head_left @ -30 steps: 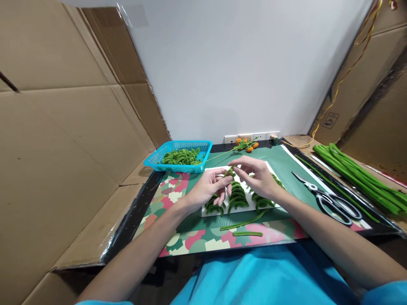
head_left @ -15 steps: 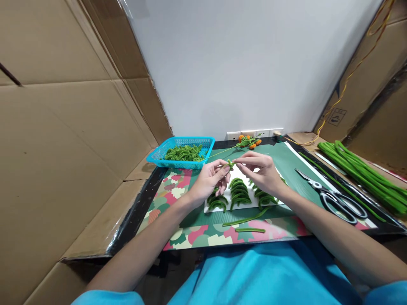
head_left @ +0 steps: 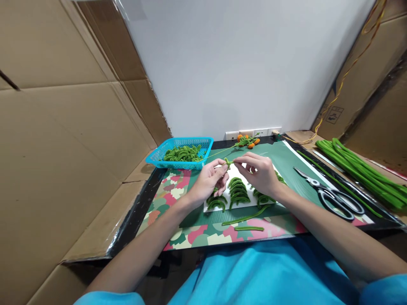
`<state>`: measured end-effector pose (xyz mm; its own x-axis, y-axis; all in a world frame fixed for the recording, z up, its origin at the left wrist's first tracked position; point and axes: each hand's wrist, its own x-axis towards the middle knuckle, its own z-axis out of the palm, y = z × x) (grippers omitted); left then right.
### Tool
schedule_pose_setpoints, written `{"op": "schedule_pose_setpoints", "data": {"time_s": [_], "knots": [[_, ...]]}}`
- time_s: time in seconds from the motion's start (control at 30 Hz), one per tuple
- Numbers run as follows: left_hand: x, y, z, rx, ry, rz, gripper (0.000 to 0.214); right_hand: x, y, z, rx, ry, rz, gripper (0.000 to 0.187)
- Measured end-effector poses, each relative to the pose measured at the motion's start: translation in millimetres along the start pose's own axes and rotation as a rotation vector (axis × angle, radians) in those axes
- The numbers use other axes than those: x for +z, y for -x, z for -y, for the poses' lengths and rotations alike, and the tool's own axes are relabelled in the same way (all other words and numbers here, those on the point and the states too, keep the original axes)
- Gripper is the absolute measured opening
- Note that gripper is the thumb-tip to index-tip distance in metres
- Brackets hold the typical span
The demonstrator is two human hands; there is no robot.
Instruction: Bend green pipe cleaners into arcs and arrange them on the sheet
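My left hand pinches a small bent piece of green pipe cleaner between thumb and index finger. From the other side, the fingertips of my right hand close on its end, thumb and index pressed together. Both hands are raised above a white sheet. Curved green pipe cleaner pieces lie on that sheet in stacked rows, partly hidden by my hands. Nearer to me, a longer pipe cleaner strip and a short straight one rest on the patterned mat.
At the back left stands a blue basket of curled green pieces. Orange flowers on a green stem lie near the wall sockets. Open-bladed scissors and a bundle of green pipe cleaners are on the right. Cardboard walls flank the table.
My right hand has turned slightly and its fingers have drawn together at the end of the green piece. My left hand keeps its pinch. The view has shifted a little.
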<state>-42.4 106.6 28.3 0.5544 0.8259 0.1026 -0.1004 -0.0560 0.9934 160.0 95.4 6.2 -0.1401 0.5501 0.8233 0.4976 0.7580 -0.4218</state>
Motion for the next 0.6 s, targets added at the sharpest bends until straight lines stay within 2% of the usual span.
{"op": "schedule_pose_setpoints", "data": {"time_s": [0.23,0.6], "knots": [[0.0,0.1,-2.5,0.025,-0.065,-0.038,0.038,4.9,4.5,0.5,-0.096,0.069,0.030,0.015],[-3.4,1.8,-4.5,-0.029,-0.062,-0.026,0.034,-0.4,-0.4,0.8,-0.054,-0.021,0.119,0.028]]}}
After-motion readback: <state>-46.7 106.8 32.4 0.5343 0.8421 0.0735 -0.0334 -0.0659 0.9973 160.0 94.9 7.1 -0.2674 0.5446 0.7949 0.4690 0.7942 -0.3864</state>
